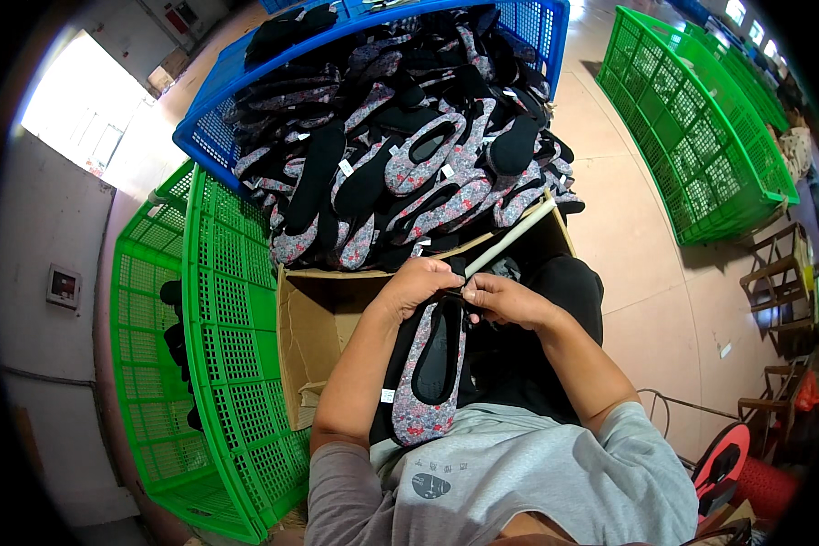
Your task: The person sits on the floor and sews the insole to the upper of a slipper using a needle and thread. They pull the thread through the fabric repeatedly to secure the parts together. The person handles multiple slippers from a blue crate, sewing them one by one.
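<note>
A floral slipper (411, 410) with a black lining hangs toe-down in front of my grey shirt, a small white tag at its side. My left hand (420, 284) is closed on its heel end. Close beside it, my right hand (508, 300) pinches the same black heel edge, thumb and fingertips together. Behind my hands a pale rod (510, 238) slants up to the right from the heel; its lower end is hidden. Black fabric lies beneath the slipper and over my lap.
A blue crate (207, 123), heaped with floral and black slippers (425, 153), stands ahead. Before it is an open cardboard box (302, 314). Green crates (237, 355) stand close on my left; another green crate (692, 127) is at far right, beyond wooden racks (778, 280).
</note>
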A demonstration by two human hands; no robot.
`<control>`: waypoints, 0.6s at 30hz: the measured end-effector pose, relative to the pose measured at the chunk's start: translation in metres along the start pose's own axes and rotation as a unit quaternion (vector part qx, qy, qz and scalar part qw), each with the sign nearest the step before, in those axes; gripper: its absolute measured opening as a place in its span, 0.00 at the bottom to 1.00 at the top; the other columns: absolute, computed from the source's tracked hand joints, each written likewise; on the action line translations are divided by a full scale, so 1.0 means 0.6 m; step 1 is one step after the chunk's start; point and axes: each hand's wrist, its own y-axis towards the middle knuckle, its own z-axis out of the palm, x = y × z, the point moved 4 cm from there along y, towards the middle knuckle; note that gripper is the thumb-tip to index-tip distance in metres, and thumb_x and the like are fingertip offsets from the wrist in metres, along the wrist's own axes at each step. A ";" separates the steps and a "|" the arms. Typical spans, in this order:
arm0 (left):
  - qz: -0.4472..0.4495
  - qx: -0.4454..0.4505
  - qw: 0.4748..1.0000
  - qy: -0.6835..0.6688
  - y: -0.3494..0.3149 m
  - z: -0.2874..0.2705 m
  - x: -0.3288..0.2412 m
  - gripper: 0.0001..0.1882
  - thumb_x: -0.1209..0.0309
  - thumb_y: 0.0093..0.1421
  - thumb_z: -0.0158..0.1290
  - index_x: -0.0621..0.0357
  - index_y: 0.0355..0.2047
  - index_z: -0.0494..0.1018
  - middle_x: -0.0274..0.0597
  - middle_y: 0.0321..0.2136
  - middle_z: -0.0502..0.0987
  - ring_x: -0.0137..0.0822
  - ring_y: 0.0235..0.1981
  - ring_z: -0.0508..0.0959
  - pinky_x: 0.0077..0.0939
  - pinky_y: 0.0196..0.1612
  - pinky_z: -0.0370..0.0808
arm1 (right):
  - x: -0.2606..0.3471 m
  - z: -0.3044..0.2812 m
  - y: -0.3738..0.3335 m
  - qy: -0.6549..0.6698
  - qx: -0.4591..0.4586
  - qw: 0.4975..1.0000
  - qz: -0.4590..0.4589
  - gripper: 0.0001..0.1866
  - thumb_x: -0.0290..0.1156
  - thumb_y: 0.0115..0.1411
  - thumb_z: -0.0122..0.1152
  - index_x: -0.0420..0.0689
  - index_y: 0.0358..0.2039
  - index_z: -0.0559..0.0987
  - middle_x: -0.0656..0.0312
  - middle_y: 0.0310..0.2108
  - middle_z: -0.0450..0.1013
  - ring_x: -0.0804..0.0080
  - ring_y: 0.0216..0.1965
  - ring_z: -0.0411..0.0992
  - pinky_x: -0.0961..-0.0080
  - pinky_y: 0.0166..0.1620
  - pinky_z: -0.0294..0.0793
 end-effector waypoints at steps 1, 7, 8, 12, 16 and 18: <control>-0.001 0.000 1.000 0.000 0.000 0.000 0.000 0.07 0.72 0.57 0.59 0.58 0.22 0.77 0.29 0.21 0.75 0.21 0.23 0.72 0.17 0.29 0.67 | 0.000 0.000 0.001 0.004 0.000 1.000 0.006 0.12 0.44 0.71 0.51 0.50 0.35 0.70 0.69 0.26 0.71 0.88 0.19 0.54 0.88 0.21 0.51; -0.007 0.004 1.000 0.006 -0.002 0.003 -0.006 0.07 0.72 0.57 0.59 0.58 0.22 0.77 0.30 0.22 0.76 0.21 0.24 0.72 0.17 0.29 0.68 | 0.001 0.000 0.001 0.012 -0.004 1.000 0.014 0.14 0.46 0.70 0.53 0.51 0.34 0.69 0.70 0.25 0.70 0.88 0.19 0.54 0.89 0.21 0.49; -0.007 0.005 1.000 0.006 -0.002 0.003 -0.007 0.07 0.72 0.57 0.59 0.58 0.23 0.77 0.30 0.22 0.76 0.21 0.24 0.72 0.17 0.30 0.68 | 0.002 0.000 0.001 0.011 -0.005 1.000 0.013 0.14 0.46 0.69 0.53 0.51 0.33 0.69 0.70 0.25 0.70 0.88 0.19 0.54 0.88 0.21 0.49; -0.005 0.004 1.000 0.004 0.001 0.001 -0.002 0.06 0.72 0.57 0.59 0.59 0.23 0.78 0.30 0.22 0.77 0.21 0.24 0.73 0.17 0.30 0.69 | -0.003 -0.002 0.005 0.018 0.001 1.000 0.005 0.14 0.47 0.69 0.53 0.51 0.33 0.70 0.70 0.24 0.69 0.88 0.18 0.54 0.88 0.20 0.48; -0.007 0.003 1.000 0.007 0.004 -0.001 0.001 0.06 0.73 0.57 0.59 0.59 0.24 0.78 0.31 0.22 0.77 0.21 0.24 0.74 0.17 0.30 0.69 | -0.003 -0.001 0.005 0.023 0.001 1.000 0.008 0.15 0.48 0.68 0.54 0.51 0.32 0.70 0.70 0.23 0.68 0.88 0.18 0.53 0.88 0.20 0.48; -0.008 0.002 1.000 0.006 0.005 -0.001 0.001 0.06 0.73 0.57 0.59 0.59 0.24 0.78 0.31 0.22 0.77 0.21 0.24 0.73 0.17 0.30 0.69 | -0.001 -0.002 0.005 0.022 0.001 1.000 0.011 0.15 0.48 0.69 0.54 0.51 0.32 0.70 0.71 0.22 0.68 0.87 0.17 0.54 0.88 0.20 0.49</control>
